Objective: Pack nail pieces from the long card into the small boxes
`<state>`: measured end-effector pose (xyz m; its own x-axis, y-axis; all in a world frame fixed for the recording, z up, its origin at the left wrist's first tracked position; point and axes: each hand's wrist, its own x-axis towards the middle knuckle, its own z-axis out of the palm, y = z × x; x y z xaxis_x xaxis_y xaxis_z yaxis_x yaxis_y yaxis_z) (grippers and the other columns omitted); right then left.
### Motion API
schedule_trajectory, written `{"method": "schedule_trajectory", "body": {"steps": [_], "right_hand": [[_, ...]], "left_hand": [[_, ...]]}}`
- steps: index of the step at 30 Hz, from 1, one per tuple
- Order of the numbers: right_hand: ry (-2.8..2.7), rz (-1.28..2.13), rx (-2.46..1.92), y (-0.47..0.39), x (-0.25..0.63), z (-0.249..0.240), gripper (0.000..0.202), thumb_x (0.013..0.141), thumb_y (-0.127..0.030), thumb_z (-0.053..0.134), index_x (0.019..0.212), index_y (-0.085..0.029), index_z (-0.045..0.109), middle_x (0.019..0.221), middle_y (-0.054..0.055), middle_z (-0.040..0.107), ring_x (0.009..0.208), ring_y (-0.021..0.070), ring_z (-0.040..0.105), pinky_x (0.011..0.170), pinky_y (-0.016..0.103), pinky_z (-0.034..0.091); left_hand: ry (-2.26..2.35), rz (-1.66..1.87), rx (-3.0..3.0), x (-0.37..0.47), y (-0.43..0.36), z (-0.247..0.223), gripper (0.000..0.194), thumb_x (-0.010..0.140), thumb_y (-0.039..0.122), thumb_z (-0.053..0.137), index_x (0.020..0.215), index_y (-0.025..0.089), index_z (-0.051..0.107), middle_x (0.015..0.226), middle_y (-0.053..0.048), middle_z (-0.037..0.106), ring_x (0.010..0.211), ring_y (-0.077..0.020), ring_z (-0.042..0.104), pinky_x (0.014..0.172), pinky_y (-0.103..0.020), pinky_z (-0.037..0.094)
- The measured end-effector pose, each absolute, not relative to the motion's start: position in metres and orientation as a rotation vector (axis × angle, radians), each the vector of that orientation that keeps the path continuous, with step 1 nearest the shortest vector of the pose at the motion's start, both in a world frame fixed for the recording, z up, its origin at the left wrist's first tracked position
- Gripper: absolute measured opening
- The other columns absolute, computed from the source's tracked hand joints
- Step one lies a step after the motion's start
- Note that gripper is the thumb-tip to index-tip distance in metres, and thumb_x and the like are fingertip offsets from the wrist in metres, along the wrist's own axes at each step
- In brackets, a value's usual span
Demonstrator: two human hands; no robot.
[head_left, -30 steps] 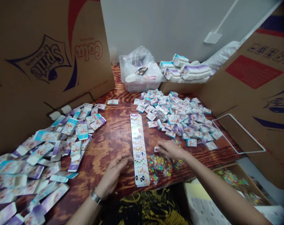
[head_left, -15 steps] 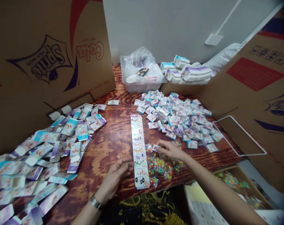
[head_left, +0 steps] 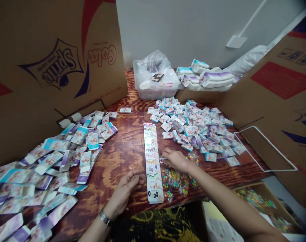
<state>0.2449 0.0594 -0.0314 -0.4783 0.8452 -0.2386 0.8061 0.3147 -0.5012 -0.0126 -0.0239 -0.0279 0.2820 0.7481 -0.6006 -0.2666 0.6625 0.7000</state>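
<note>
1. Brought the small white piece [head_left: 163,160] left with the right hand [head_left: 176,160], from slightly apart to the right edge of the printed strips [head_left: 152,158].
2. Narrowed that gap to almost nothing, putting the piece within reach of the strips; could not tell whether touching or just beside.
3. Pinched the piece in the bent fingers of the right hand, with the thumb's exact hold hidden from view.
4. Kept the left hand [head_left: 127,188] loosely spread, palm partly turned inward, holding nothing visible, with fingertips close to the strips' left edge.
5. Left the strips lying flat on the surface [head_left: 125,141], overlapped in a long row running near to far between both hands.
6. Passed above the colourful packets [head_left: 176,179], lying right of the strips, without visibly gripping any.
7. Left the small boxes [head_left: 210,157] heaped far right, and the cartons [head_left: 93,141] piled at left, both apart from the hands.
</note>
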Motion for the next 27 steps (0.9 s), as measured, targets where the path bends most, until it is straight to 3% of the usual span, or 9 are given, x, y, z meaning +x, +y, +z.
{"method": "schedule_trajectory", "body": {"steps": [5, 12, 15, 21, 27], "right_hand": [[-2.329, 0.866, -1.618, 0.055, 0.250, -0.035, 0.004, 0.081, -0.024, 0.055, 0.081, -0.020, 0.057, 0.090, 0.005, 0.060, 0.085, 0.0196, 0.056, 0.073, 0.028, 0.040], [-1.855, 0.860, -1.751, 0.062, 0.263, -0.051, 0.035, 0.091, -0.046, 0.027, 0.083, -0.019, 0.047, 0.069, 0.001, 0.055, 0.057, 0.0133, 0.053, 0.050, 0.023, 0.042], [-1.805, 0.870, -1.762, 0.070, 0.273, -0.050, 0.036, 0.087, -0.051, 0.034, 0.079, -0.019, 0.047, 0.064, -0.001, 0.054, 0.051, 0.0123, 0.050, 0.046, 0.022, 0.039], [-2.013, 0.871, -1.709, 0.098, 0.281, -0.033, 0.025, 0.084, -0.042, 0.048, 0.080, -0.019, 0.054, 0.067, -0.002, 0.056, 0.058, 0.0122, 0.050, 0.054, 0.022, 0.038], [-2.310, 0.792, -1.675, 0.125, 0.256, -0.039, 0.010, 0.081, -0.025, 0.056, 0.088, -0.020, 0.061, 0.088, 0.003, 0.064, 0.081, 0.0173, 0.057, 0.070, 0.024, 0.038]], "left_hand": [[1.095, 0.742, 0.555, -0.015, -0.023, -0.031, 0.036, 0.077, 0.039, 0.064, 0.104, 0.016, 0.057, 0.103, -0.011, 0.066, 0.090, -0.0173, 0.061, 0.081, -0.029, 0.045], [1.119, 0.762, 0.535, -0.015, -0.020, -0.028, 0.038, 0.074, 0.038, 0.067, 0.104, 0.016, 0.057, 0.099, -0.009, 0.066, 0.088, -0.0167, 0.061, 0.081, -0.028, 0.045], [1.118, 0.755, 0.539, -0.015, -0.021, -0.026, 0.039, 0.074, 0.039, 0.067, 0.104, 0.016, 0.056, 0.100, -0.010, 0.066, 0.090, -0.0174, 0.061, 0.082, -0.029, 0.045], [1.112, 0.748, 0.546, -0.015, -0.022, -0.028, 0.038, 0.074, 0.037, 0.066, 0.104, 0.016, 0.057, 0.102, -0.010, 0.066, 0.090, -0.0176, 0.061, 0.083, -0.030, 0.045], [1.117, 0.764, 0.614, -0.013, -0.026, -0.034, 0.034, 0.079, 0.038, 0.060, 0.104, 0.016, 0.056, 0.102, -0.011, 0.066, 0.090, -0.0170, 0.062, 0.081, -0.028, 0.046]]}}
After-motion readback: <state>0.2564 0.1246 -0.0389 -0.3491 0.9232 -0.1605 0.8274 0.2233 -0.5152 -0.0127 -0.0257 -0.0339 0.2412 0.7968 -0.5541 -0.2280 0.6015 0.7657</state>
